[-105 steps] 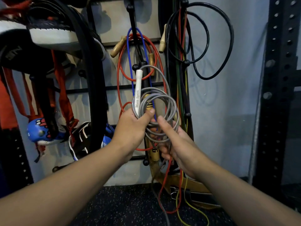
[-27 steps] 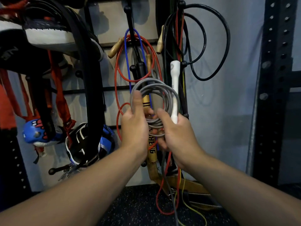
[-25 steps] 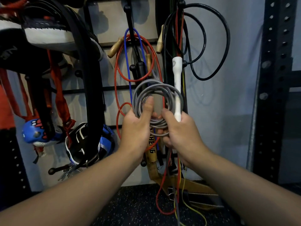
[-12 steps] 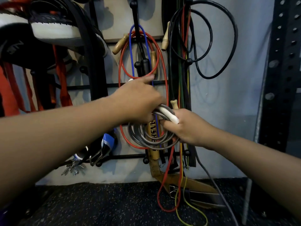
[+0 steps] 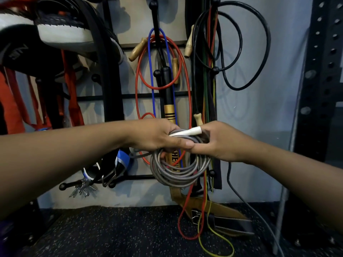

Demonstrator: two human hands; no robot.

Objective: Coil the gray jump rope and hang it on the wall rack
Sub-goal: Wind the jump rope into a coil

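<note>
Your left hand [image 5: 157, 137]: reached in from the left edge on a bare forearm held nearly level, back of the hand up, fingers curled down and closed over the top of the gray jump rope [image 5: 178, 169], thumb laid flat toward the right. Your right hand [image 5: 219, 141]: reached in from the lower right corner on a bare forearm that rises toward the middle, back of the hand facing out, fingers wrapped around the same top part of the coil. Both hands: side by side, your left thumb tip touching your right hand's fingers, wrists straight.
</note>
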